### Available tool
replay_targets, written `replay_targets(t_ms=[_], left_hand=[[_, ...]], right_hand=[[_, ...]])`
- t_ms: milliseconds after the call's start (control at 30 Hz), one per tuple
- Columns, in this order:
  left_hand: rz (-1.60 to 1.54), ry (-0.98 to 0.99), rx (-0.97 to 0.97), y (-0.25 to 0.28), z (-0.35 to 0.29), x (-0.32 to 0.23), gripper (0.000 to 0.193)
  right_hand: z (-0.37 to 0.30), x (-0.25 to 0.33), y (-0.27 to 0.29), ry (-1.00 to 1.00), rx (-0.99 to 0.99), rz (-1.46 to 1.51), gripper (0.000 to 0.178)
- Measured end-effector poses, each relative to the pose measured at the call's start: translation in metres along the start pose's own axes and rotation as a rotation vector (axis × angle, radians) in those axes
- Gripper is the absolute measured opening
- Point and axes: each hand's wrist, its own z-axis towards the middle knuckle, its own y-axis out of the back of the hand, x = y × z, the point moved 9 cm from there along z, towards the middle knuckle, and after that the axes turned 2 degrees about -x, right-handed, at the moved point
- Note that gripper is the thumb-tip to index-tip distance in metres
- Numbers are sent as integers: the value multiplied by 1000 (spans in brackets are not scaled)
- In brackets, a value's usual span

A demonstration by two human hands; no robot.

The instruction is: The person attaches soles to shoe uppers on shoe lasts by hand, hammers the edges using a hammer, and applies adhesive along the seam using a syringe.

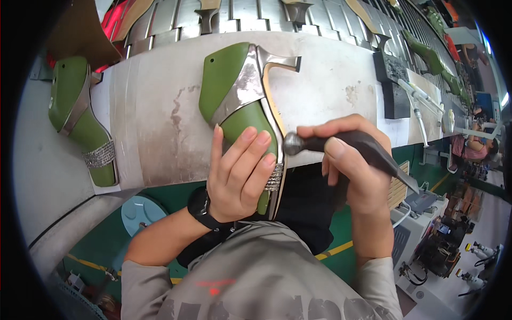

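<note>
A high-heeled sandal (247, 85) on a green shoe last (218, 69) lies on its side on the pale workbench, toe toward me. It has a metallic strap, a silver heel and a glittery toe band. My left hand (238, 169) holds it by the front part, fingers laid across the green last and the glitter band. In my right hand (358, 160) is a dark shoemaker's hammer (365, 145), gripped by its head. The hammer's rounded face is right beside the sole's edge, touching or nearly so; I cannot tell which.
Another lasted sandal (80, 114) stands at the workbench's left end. A black block (393, 88) and white tube-like tools (421, 101) sit at the right. Beyond the workbench runs a slatted metal conveyor (240, 15) carrying soles with heels. A blue round stool (141, 214) is below left.
</note>
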Motion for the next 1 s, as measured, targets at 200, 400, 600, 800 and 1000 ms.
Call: replay_targets(t_ms=[200, 400, 600, 800, 1000], left_hand=[[-21, 36, -38, 4, 3, -1, 49], [-45, 61, -25, 15, 1, 4, 47], [-530, 681, -128, 59, -9, 72, 95], [-1839, 707, -437, 62, 42, 122, 70], [-1476, 997, -22, -14, 79, 150, 75]], right_hand=[[-64, 52, 31, 614, -356, 229, 39], [-11, 8, -7, 231, 114, -89, 27], [25, 30, 7, 790, -66, -1086, 44], [43, -44, 25, -42, -10, 486, 55], [65, -13, 23, 73, 29, 896, 56]])
